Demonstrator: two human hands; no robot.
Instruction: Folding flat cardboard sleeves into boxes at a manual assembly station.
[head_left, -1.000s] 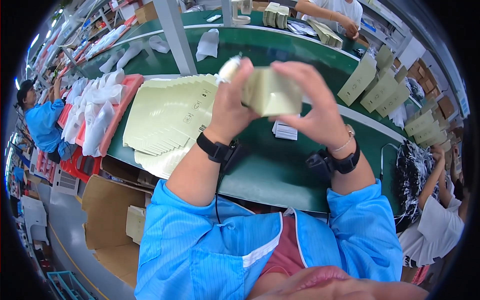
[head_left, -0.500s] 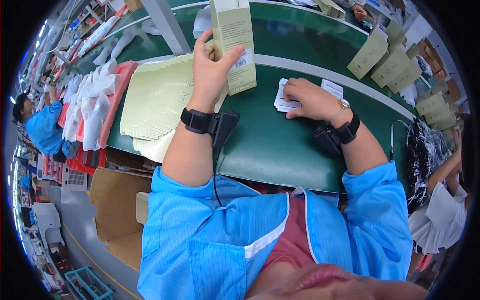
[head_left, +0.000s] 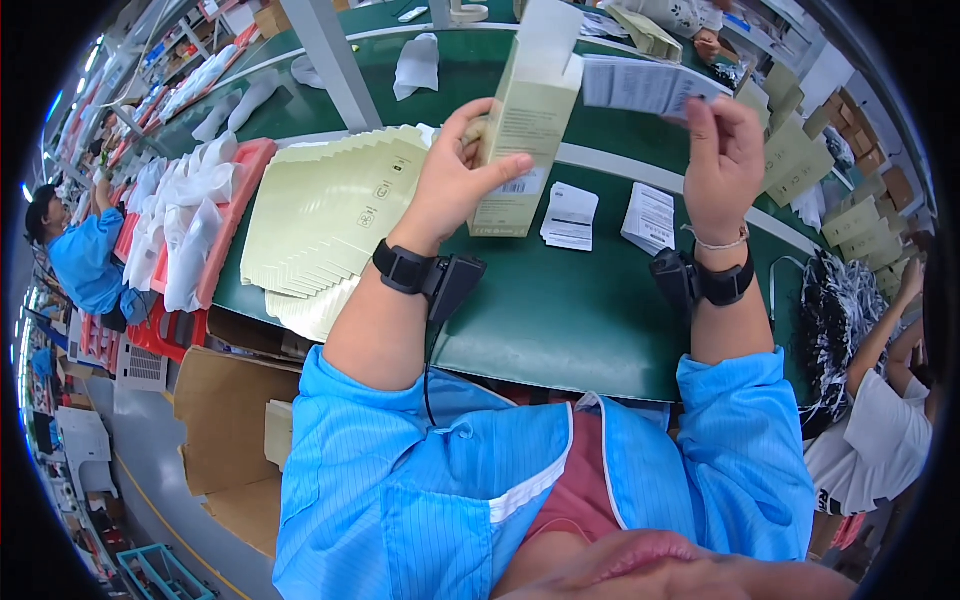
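My left hand (head_left: 450, 185) is closed around a pale green carton (head_left: 528, 125), which stands tilted with its top flap raised. Pinched between the thumb and fingers of my right hand (head_left: 722, 160) is a white printed leaflet (head_left: 635, 88), stretching left to the carton's open upper end. Whether its tip is inside the carton I cannot tell. Below it on the green table (head_left: 540, 320) lie a small stack of white printed cards (head_left: 572, 216) and a second stack of leaflets (head_left: 652, 215). A fan of flat pale green cartons (head_left: 310, 210) spreads beside my left forearm.
At the left, a red tray (head_left: 243, 190) holds several white-wrapped items (head_left: 192, 235). Below it stands a brown cardboard box (head_left: 225, 430). Opened cartons (head_left: 800, 150) and black-and-silver strands (head_left: 845, 320) are at the right. A metal post (head_left: 335, 65) rises behind the table. Other people work nearby.
My right hand has risen from the card stack with a leaflet and brought it to the carton's top. The carton has moved slightly right and down and leans more.
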